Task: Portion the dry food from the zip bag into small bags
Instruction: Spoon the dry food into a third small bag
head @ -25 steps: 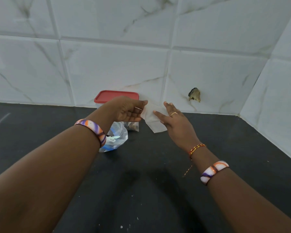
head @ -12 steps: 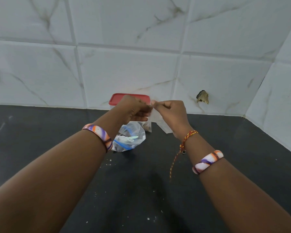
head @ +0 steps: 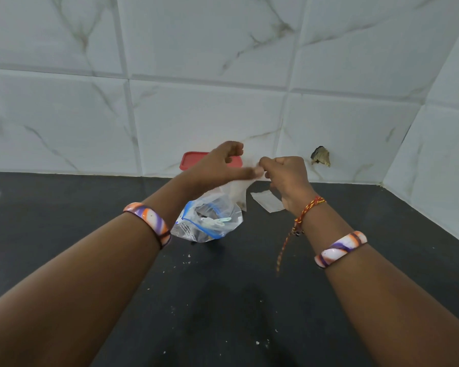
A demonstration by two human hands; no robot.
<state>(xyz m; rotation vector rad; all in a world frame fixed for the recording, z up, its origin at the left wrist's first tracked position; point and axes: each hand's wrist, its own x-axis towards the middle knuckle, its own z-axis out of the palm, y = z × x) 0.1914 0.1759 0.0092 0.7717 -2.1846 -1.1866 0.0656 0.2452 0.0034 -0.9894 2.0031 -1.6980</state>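
A clear zip bag (head: 210, 223) with a blue seal strip sits crumpled on the black counter, a pale spoon-like piece inside it. Above and behind it both hands hold up a small translucent bag (head: 237, 188). My left hand (head: 217, 168) pinches its top edge with fingers spread and blurred. My right hand (head: 286, 176) is fisted on the same edge from the right. Another small flat bag (head: 266, 202) lies on the counter under my right wrist.
A container with a red lid (head: 194, 158) stands against the tiled wall behind my left hand. A chipped hole (head: 320, 156) marks the wall tile at right. Crumbs (head: 187, 256) dot the black counter (head: 223, 300). The wall corner closes in at right.
The small bag has been lifted off the counter and both hands now pinch its top edge. My left fingers have spread apart. A second flat bag shows on the counter.
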